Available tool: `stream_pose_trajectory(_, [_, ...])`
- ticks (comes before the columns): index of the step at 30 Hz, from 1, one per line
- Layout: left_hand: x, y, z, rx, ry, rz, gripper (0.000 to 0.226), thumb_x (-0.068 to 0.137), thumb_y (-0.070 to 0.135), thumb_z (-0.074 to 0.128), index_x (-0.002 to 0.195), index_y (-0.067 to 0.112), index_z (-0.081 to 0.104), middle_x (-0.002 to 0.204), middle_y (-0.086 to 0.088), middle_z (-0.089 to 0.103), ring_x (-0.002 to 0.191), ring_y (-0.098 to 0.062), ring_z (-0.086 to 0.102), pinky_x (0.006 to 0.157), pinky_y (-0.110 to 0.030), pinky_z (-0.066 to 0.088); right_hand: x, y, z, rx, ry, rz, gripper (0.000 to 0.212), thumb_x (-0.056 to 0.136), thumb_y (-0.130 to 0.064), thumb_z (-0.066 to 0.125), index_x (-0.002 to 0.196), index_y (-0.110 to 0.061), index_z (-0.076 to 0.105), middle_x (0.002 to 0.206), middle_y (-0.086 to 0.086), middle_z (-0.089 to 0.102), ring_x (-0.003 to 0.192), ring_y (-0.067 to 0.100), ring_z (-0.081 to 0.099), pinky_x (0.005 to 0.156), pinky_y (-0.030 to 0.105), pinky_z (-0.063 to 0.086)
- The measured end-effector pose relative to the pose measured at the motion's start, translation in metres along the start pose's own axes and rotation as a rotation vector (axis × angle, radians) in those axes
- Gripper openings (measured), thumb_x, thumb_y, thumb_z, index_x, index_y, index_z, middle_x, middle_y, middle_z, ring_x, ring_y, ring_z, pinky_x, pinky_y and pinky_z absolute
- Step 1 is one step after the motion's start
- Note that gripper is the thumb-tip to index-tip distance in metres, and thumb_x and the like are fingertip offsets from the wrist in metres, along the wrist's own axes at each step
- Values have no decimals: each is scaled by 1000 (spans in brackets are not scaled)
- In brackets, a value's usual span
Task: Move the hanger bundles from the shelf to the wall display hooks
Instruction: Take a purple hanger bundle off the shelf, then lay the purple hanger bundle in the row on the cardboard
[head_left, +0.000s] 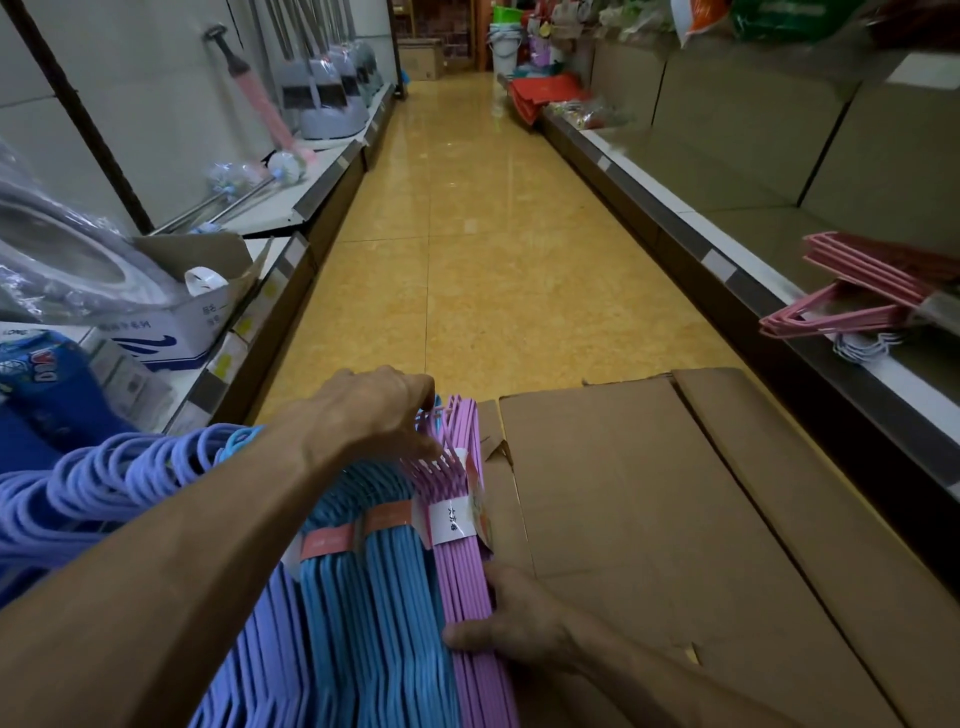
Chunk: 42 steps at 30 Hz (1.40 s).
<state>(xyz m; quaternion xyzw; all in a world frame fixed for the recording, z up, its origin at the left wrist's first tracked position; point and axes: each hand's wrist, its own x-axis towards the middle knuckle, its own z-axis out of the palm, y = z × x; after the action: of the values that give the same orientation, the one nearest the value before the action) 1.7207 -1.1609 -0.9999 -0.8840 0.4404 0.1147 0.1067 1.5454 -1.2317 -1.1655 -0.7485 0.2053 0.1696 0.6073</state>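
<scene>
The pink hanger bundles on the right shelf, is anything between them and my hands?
Both hands are occupied: the left hand and right hand hold the purple hanger bundle. The flattened cardboard box lies between them and the pink hanger bundles, low enough to reach over.

Head view, forward and down along the aisle floor (467, 234), close over both hands.

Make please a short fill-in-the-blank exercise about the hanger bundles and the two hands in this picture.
1. The right hand presses the side of the ____ hanger bundle.
2. The left hand grips the bundles at their ____ end.
3. The pink hangers lie on the shelf on the person's ____ side.
4. Right of the held bundles lies a flat ____ box.

Missing words: purple; hook; right; cardboard
</scene>
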Motion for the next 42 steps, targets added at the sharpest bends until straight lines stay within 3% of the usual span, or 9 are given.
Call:
stream_pose_trajectory(2, [0,3,-2,50,9,15,50,83,59,66,121,29,51,113,3,63,102,-18,57,81,-35,36,-5,-8,-11,-74,-34,36,57,78,-31,82,129,-23,56,113,-7,66,106,11,63,98,33,52])
stream_pose_trajectory(5, [1,10,-9,64,24,39,59,83,61,64,129,27,49,125,2,60,112,-19,55,86,-36,35,-21,-19,-29,-213,-12,70,52,86,-31,75,131,-21,51,103,-11,58,92,6,57,79,21,48])
stream_pose_trajectory(9, [7,28,-25,-113,128,92,58,88,58,59,133,24,49,133,0,56,113,-18,56,92,-34,48,-59,-29,-61,-471,45,48,51,90,-35,71,132,-14,50,111,2,62,91,13,57,79,27,48])
stream_pose_trajectory(14, [17,76,-45,-551,307,241,36,91,44,64,120,23,61,115,6,66,98,-6,61,73,-18,46,-122,-46,-120,-686,122,38,36,95,-37,61,125,-17,55,116,4,66,102,22,63,88,33,51])
stream_pose_trajectory(18, [19,127,-62,-771,378,340,25,92,40,63,115,30,63,103,17,63,92,4,60,70,-14,46,-169,-56,-162,-738,186,65,31,99,-33,56,127,-18,55,114,2,65,101,17,62,91,37,55])
stream_pose_trajectory(21, [21,160,-70,-848,406,399,19,92,41,62,110,36,63,107,17,63,93,4,60,69,-13,45,-193,-50,-182,-750,247,32,29,100,-32,54,127,-20,55,106,-2,64,96,13,62,85,31,55])
stream_pose_trajectory(27, [17,222,-76,-939,377,501,19,94,36,61,112,35,64,104,17,65,97,0,63,76,-20,52,-230,-24,-204,-618,371,-35,29,100,-36,54,126,-24,57,109,-5,64,98,8,61,88,29,55])
stream_pose_trajectory(36, [22,310,-81,-1125,310,668,18,92,33,64,110,38,65,104,13,67,95,-7,65,76,-25,52,-331,34,-261,-283,881,11,9,93,-28,66,102,-27,68,86,-7,70,76,-2,65,70,19,51])
stream_pose_trajectory(42, [29,384,-79,-1177,260,766,19,94,28,62,112,33,64,104,13,65,92,-2,65,76,-21,55,-399,78,-314,-307,1306,263,20,89,-43,67,103,-28,66,97,-9,70,91,10,66,84,32,54])
